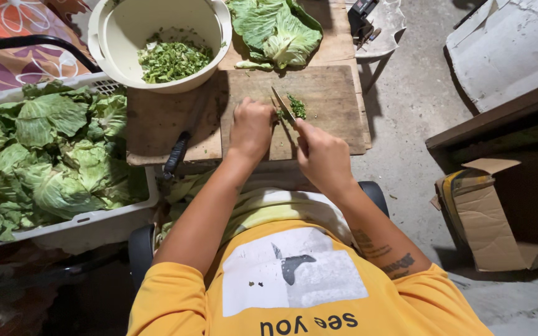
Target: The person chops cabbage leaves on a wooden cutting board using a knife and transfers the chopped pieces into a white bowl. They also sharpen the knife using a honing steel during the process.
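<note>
Concrete floor [406, 124], dim light, low wooden bench [157, 124] seen from above w/ a wooden cutting board [337, 118] on its right half. Left hand [251, 127] sits at board centre, fingers curled down and closed over a small bunch of greens, mostly hidden beneath it. Right hand [323, 155], approx 4 o'clock from the left, is wrapped fully round the handle of a knife [283, 106]; blade runs up toward 11 o'clock, edge against the greens beside the left fingertips. Small heap of chopped greens [296, 107] lies just beyond the blade, at 1 o'clock from the left hand. Cream bowl [219, 37] at 11 o'clock, partly filled w/ chopped greens of the same kind. Whole cabbage leaves [278, 28] at 12 o'clock, past the board's far edge. White crate [82, 221] at 9 o'clock, heaped w/ loose leaves. Second dark-handled knife [179, 152] lies idle on bench, left of the board. Cardboard box [487, 211] at 3 o'clock on floor. Assessment: step in hand appears to be fine slicing of a bunched leaf. Next stroke calls for left fingertips tucked back from the edge, bunch held firm, blade advanced in thin even steps.
</note>
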